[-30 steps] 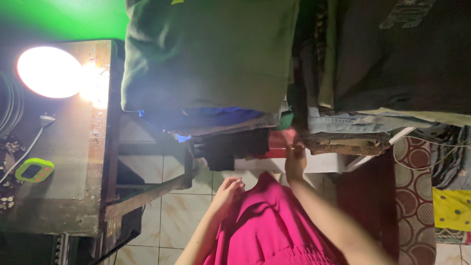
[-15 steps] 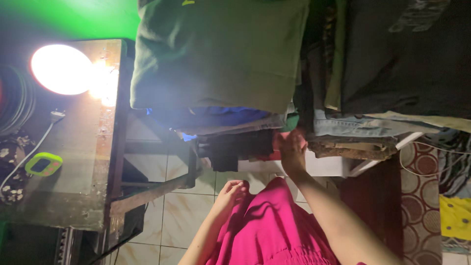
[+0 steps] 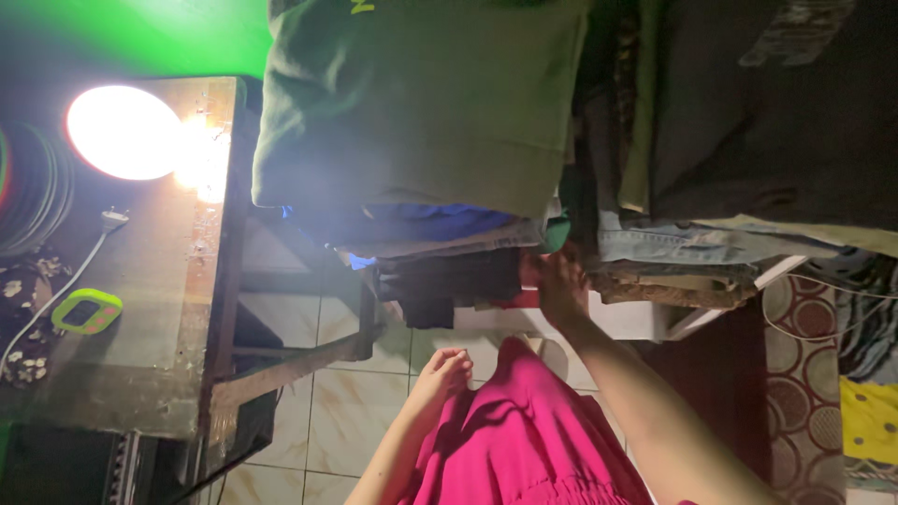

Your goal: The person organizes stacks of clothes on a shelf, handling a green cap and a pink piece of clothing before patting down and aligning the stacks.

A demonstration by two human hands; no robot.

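A pink garment (image 3: 524,421) is gripped at its edge by the curled fingers of the left hand (image 3: 444,369), at six o'clock. The right hand (image 3: 558,281) is pressed against stacked folded clothes (image 3: 421,122) at twelve o'clock; its grip cannot be told.

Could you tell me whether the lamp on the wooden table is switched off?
No, the round lamp on the wooden table is lit and casts a bright glare over the tabletop.

A wooden bench (image 3: 140,309) on the left carries a bright lamp (image 3: 122,133), a small green clock (image 3: 86,310) and a white cable (image 3: 56,281). Under it is the tiled floor (image 3: 323,411).
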